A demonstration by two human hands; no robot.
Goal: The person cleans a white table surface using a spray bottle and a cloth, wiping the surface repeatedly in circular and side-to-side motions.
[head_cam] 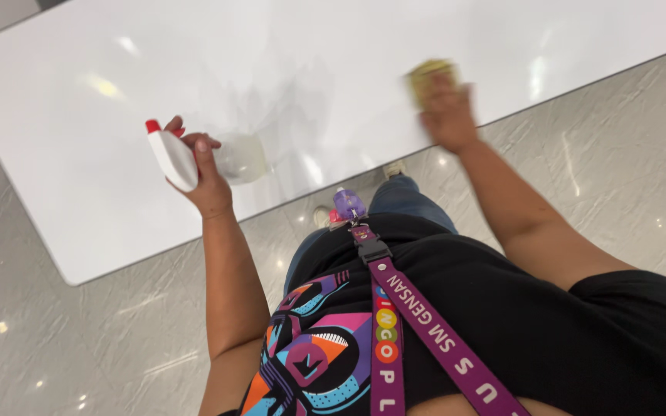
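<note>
Fingers (194, 142) wrap spray bottle (175, 158); right hand (447, 115) presses sponge (428, 75).

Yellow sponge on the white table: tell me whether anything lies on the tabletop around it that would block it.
Nothing visible does. The right hand presses the yellow sponge on the white table, whose glossy top shows only reflections. The left hand holds the spray bottle well off to the side.

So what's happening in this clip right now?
A person stands at a glossy white table. Their left hand grips a white spray bottle with a red nozzle, held above the tabletop. Their right hand presses a yellow sponge onto the table near its front edge; that hand is blurred. A purple lanyard hangs from their neck.
</note>
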